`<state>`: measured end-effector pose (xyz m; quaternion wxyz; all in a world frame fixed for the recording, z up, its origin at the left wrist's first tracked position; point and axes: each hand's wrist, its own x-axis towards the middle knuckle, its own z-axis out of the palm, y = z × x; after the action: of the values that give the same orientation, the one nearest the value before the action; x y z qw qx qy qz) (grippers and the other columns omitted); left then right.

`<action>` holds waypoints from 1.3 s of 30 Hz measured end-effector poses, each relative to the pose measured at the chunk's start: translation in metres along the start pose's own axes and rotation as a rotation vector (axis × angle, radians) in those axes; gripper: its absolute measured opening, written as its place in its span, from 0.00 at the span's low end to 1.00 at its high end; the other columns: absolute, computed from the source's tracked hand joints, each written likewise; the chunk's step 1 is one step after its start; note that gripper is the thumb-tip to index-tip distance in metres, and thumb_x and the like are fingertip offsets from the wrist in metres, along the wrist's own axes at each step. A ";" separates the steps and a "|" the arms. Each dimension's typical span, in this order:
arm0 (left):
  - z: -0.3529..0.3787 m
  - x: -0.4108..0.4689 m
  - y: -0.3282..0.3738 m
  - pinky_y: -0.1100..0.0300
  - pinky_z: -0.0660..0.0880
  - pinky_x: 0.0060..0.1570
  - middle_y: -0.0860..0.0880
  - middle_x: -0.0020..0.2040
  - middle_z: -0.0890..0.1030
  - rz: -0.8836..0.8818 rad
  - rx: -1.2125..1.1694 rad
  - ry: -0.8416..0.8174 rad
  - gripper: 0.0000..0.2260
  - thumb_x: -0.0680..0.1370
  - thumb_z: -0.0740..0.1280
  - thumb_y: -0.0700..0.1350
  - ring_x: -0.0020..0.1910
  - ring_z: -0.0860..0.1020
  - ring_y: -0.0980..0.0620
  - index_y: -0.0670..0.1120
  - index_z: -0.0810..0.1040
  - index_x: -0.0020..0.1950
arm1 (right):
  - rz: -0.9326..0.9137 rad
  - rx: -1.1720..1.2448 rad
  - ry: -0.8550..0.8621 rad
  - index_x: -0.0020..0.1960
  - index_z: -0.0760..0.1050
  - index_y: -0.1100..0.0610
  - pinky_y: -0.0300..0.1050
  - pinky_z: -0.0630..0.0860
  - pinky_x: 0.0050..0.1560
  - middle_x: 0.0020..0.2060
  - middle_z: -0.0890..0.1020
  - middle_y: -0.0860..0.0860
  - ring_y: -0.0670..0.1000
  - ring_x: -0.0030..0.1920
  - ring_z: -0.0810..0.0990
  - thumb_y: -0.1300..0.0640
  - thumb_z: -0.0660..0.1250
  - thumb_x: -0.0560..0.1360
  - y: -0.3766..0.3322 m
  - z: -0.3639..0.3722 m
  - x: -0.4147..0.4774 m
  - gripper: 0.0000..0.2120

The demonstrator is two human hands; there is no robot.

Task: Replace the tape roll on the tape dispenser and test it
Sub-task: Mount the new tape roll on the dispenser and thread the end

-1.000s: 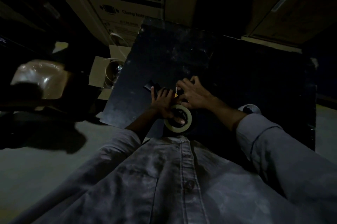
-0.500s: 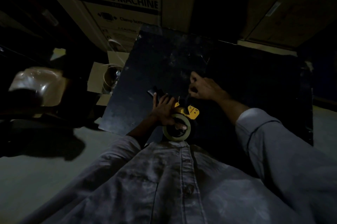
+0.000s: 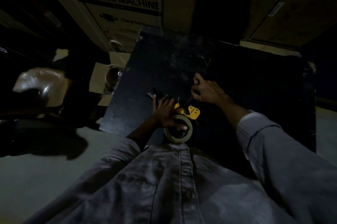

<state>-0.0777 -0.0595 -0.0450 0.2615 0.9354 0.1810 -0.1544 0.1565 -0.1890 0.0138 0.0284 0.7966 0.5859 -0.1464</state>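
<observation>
A yellow tape dispenser [image 3: 193, 113] lies on the black table top [image 3: 164, 56], close to my body. A pale tape roll [image 3: 177, 139] sits on its hub. My left hand [image 3: 164, 110] presses down on the dispenser, thumb inside the roll's core, fingers over the black handle [image 3: 152, 93]. My right hand [image 3: 207, 92] is up and to the right of the dispenser, with fingers pinched together as if on the tape's loose end. The strip itself barely shows in the dark.
A large washing machine carton [image 3: 116, 5] stands behind the table, with more cartons [image 3: 291, 14] at the back right. A small open cardboard box [image 3: 109, 78] sits off the table's left edge. A plastic-wrapped bundle [image 3: 36, 85] is at far left.
My right hand has left the dispenser and drawn away up and to the right with fingers pinched, uncovering the yellow body. My left hand stays on the dispenser and roll.
</observation>
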 end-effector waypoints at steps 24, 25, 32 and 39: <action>-0.060 0.009 -0.018 0.37 0.36 0.83 0.48 0.85 0.65 0.028 -0.006 -0.395 0.56 0.70 0.85 0.58 0.87 0.52 0.43 0.59 0.54 0.89 | 0.190 0.529 0.285 0.57 0.83 0.51 0.48 0.81 0.46 0.60 0.81 0.47 0.46 0.49 0.81 0.52 0.70 0.84 0.013 0.088 -0.058 0.04; -0.064 0.011 -0.019 0.38 0.39 0.83 0.47 0.84 0.66 0.036 0.006 -0.403 0.55 0.71 0.84 0.50 0.86 0.54 0.42 0.58 0.54 0.89 | 0.192 0.565 0.296 0.56 0.83 0.51 0.48 0.81 0.46 0.57 0.83 0.48 0.44 0.48 0.81 0.54 0.70 0.84 0.011 0.089 -0.061 0.04; -0.046 0.016 -0.030 0.39 0.51 0.84 0.45 0.76 0.78 0.179 0.130 -0.171 0.46 0.70 0.81 0.59 0.79 0.70 0.37 0.53 0.68 0.85 | 0.227 0.600 0.306 0.55 0.82 0.50 0.39 0.69 0.38 0.46 0.84 0.43 0.29 0.42 0.78 0.55 0.69 0.85 0.002 0.092 -0.077 0.03; -0.020 0.021 -0.049 0.38 0.60 0.81 0.50 0.69 0.83 0.143 0.045 -0.033 0.37 0.66 0.77 0.61 0.70 0.77 0.40 0.54 0.78 0.75 | 0.265 0.586 0.317 0.57 0.81 0.45 0.42 0.70 0.39 0.49 0.86 0.43 0.39 0.37 0.74 0.48 0.67 0.86 -0.001 0.101 -0.081 0.05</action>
<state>-0.0754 -0.0043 -0.0584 0.2538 0.9489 0.1057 -0.1548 0.1132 -0.2851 -0.0609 -0.2739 0.8526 0.4079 -0.1779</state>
